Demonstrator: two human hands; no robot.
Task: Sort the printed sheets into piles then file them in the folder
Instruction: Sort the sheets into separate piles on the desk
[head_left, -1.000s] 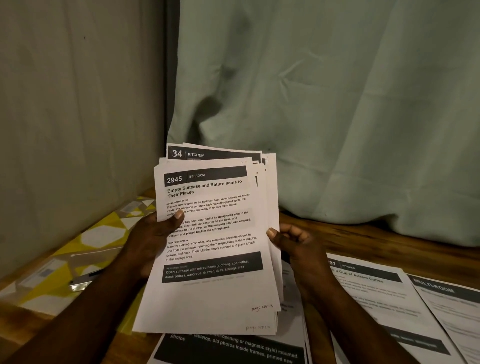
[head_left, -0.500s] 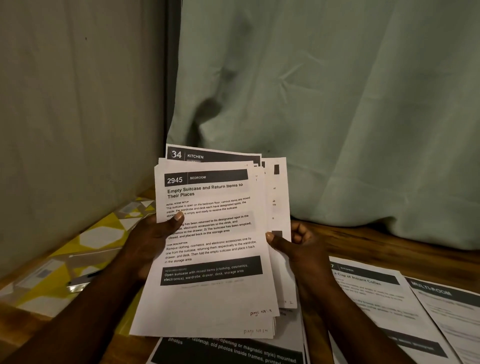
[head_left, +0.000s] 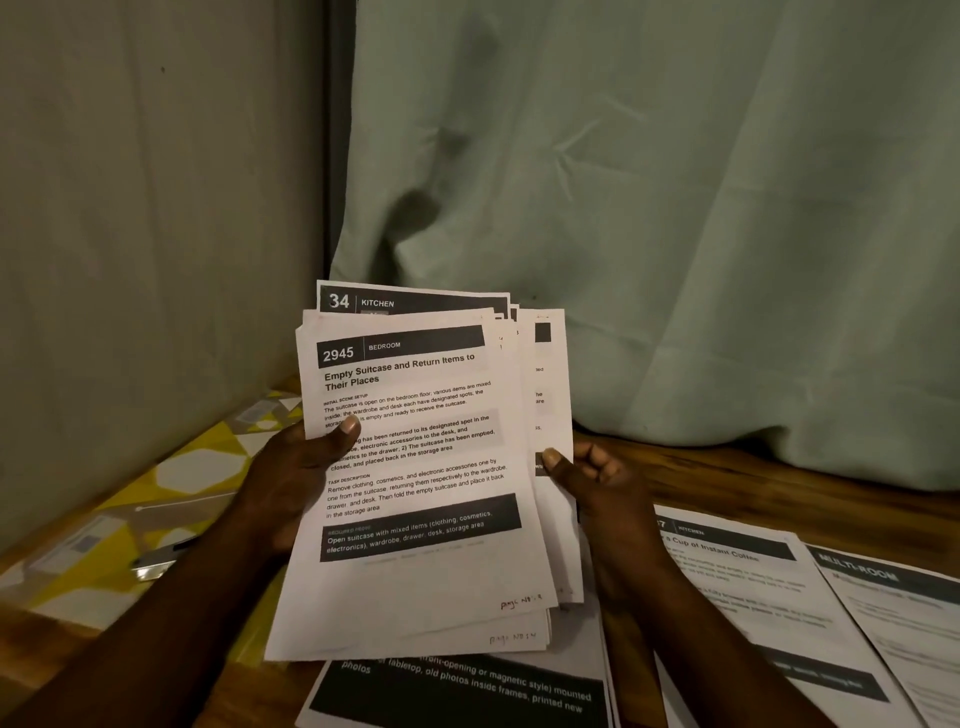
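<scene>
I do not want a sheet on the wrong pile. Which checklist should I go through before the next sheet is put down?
1. Top sheet heading readable: ok, "2945 BEDROOM".
2. Left hand grip on the stack: ok, thumb on the top sheet.
3. Right hand pinches only one offset sheet: cannot tell.
4. Kitchen sheet lies flat on the table: ok.
5. Multi-room sheet in view: ok.
6. Where bedroom sheets go: cannot tell, no such heading shows on the table.
</scene>
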